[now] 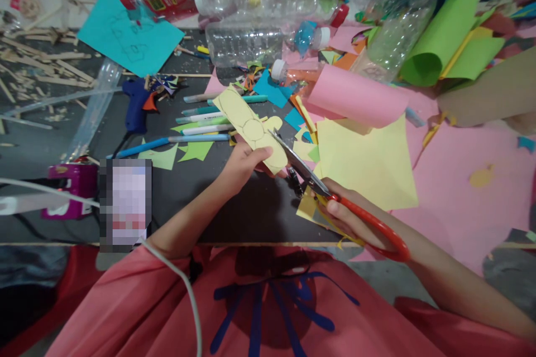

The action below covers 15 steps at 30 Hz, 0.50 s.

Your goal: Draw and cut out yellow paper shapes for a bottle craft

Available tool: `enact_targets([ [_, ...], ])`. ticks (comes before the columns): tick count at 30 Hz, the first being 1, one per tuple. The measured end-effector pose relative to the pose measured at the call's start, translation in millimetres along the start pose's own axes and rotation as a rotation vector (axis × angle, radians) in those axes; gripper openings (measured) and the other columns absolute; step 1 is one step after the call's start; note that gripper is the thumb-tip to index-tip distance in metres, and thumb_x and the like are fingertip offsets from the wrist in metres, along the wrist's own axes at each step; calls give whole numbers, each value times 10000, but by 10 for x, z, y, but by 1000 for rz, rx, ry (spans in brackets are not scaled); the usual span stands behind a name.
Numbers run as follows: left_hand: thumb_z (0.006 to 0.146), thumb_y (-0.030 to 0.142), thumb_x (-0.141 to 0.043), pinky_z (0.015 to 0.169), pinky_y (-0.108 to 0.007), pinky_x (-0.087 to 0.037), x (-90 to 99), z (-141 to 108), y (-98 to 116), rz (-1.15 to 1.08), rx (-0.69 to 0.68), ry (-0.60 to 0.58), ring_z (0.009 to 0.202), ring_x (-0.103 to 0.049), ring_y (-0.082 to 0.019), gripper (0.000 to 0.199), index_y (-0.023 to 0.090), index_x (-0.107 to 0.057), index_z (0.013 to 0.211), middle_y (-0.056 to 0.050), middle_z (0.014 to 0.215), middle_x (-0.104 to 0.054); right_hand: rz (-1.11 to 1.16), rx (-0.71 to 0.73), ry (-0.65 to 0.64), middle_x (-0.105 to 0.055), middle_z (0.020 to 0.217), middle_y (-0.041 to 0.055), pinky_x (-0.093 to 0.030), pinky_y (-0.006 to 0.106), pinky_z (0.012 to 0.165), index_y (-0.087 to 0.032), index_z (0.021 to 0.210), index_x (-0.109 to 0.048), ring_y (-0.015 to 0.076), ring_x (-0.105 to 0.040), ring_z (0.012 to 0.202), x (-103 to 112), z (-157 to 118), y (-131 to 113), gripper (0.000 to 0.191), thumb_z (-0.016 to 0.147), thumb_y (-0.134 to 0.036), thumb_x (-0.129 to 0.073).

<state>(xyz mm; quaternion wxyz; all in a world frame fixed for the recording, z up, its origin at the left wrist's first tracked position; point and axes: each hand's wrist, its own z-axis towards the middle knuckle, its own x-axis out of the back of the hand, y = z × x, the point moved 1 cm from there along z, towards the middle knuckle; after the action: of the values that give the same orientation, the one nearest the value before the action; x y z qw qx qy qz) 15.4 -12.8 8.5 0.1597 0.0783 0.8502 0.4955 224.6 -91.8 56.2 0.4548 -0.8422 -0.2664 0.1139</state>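
Observation:
Between the thumb and fingers of my left hand [243,166] is a strip of pale yellow paper [245,120] with rounded petal-like outlines and a circle drawn on it. My right hand [341,209] grips a pair of scissors [372,223] with red handles. The blades point up and left, and their tips meet the paper's right edge beside the drawn circle. Part of the outline there is cut round. A large pale yellow sheet [364,162] lies just beyond my right hand, and small yellow scraps are near the blades.
Several markers [205,122] lie behind my left hand. A blue glue gun [136,103], a phone [128,201] and a purple box [69,192] with cables are on the left. Plastic bottles [247,42] line the back. Pink paper [464,178] and a green roll [444,39] cover the right.

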Motion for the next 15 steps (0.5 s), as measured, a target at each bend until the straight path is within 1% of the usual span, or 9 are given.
enact_targets([
  [3, 657, 473, -634, 600, -299, -580, 1, 0, 4, -4, -8, -18, 694, -739, -253, 341, 136, -681, 675, -111, 691, -745, -5, -15, 1, -377, 605, -66, -242, 234, 436, -228, 981, -476, 92, -315, 492, 10, -2, 12, 548, 878, -762, -412],
  [5, 675, 507, -635, 621, -314, -592, 2, 1, 6, -17, -15, -20, 695, -743, -259, 384, 126, -683, 675, -121, 696, -746, -5, -18, 0, -383, 606, -64, -243, 233, 435, -228, 974, -469, 95, -331, 496, 20, -7, 31, 553, 874, -769, -410],
  [7, 686, 535, -640, 637, -330, -603, 1, 0, 3, -39, -14, -4, 680, -742, -260, 420, 118, -686, 679, -128, 691, -746, -5, -6, -11, -393, 613, -63, -242, 234, 425, -229, 980, -457, 93, -321, 490, 33, -14, 66, 533, 893, -751, -394],
  [9, 672, 542, -665, 641, -338, -608, -3, 0, -3, -53, -4, 9, 673, -741, -261, 431, 111, -689, 676, -133, 683, -746, -6, 16, -49, -393, 614, -65, -249, 238, 416, -231, 997, -443, 92, -302, 479, 45, -24, 117, 510, 914, -729, -373],
  [13, 638, 538, -703, 612, -330, -602, -11, 2, -10, -55, 4, 6, 649, -736, -257, 430, 108, -679, 628, -142, 670, -745, 18, 39, -130, -413, 639, -52, -310, 256, 455, -241, 950, -418, 104, -322, 506, 58, -54, 191, 449, 962, -676, -308],
  [15, 639, 535, -700, 590, -317, -593, -10, 6, -7, -53, -4, 18, 624, -731, -248, 427, 110, -673, 607, -141, 660, -743, 50, 50, -101, -439, 660, -37, -339, 263, 485, -239, 904, -431, 110, -354, 534, 59, -70, 189, 411, 976, -634, -342],
])
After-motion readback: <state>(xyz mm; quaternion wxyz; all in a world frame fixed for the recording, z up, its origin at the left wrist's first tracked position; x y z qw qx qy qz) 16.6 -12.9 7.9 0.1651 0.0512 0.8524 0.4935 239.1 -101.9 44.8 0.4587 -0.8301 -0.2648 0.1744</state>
